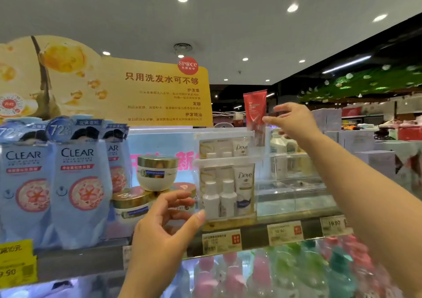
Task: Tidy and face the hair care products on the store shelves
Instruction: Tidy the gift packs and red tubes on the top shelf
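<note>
Top shelf (255, 225) with CLEAR pouches (78, 192), stacked cream jars (146, 190), Dove travel kits (227, 183).

On the top shelf (255, 225), the Clear refill pouches (77, 190) stand at the left, the stacked jars (157, 172) just to their right, and two Dove travel kits (228, 190), one behind the other, right of the jars. A clear divider tray (296, 197) sits right of the kits, with bottles (278, 142) behind it. The sign board (127, 92) rises behind the pouches and jars, price tags (284, 232) line the shelf's front edge, bottles on the lower shelf (285, 275) stand beneath, and the tube pack (257, 115) is above the kits, at the right hand (294, 119), the left hand (164, 224) before the jars.
</note>
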{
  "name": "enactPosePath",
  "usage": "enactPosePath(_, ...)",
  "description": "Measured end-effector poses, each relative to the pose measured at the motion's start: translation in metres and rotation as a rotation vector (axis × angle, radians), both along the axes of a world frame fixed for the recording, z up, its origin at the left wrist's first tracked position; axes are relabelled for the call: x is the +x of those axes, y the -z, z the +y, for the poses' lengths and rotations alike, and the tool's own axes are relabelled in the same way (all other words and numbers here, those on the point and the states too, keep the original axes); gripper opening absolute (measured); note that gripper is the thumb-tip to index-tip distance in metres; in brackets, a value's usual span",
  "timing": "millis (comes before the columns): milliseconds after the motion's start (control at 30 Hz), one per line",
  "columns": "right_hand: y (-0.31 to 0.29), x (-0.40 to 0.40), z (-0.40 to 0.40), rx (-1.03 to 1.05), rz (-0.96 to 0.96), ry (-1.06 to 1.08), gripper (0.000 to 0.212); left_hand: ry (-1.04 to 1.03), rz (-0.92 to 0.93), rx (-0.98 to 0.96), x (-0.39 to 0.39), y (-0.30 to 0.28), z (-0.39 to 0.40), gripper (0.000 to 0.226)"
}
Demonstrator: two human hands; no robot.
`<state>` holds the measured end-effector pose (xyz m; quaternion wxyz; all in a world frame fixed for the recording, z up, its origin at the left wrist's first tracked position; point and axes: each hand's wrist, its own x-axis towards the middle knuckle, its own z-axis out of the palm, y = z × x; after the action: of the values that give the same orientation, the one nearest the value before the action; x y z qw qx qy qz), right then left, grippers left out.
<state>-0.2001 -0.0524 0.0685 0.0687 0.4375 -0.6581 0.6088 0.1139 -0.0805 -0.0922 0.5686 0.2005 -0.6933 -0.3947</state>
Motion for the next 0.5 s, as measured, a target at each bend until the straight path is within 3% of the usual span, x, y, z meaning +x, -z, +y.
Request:
enactPosePath(67,0.005,-0.018,-0.015,0.087,0.012,-0.004,0.066,0.0,0.021,-0.013,-0.015,-0.004,0.006,0.039)
enactPosePath(267,0.018,-0.056,-0.057,0.242,-0.042,-0.159,0.072,-0.012,0.089,-0.029,-0.06,-0.009,0.021,0.042)
enactPosePath(400,0.017,-0.069,-0.071,0.257,-0.035,-0.231,0.038,-0.046,0.042,-0.095,-0.091,-0.017,0.033,0.04)
enactPosePath(500,0.017,-0.073,-0.077,0.248,-0.003,-0.256,0.026,-0.06,-0.004,-0.125,-0.112,-0.022,0.042,0.041)
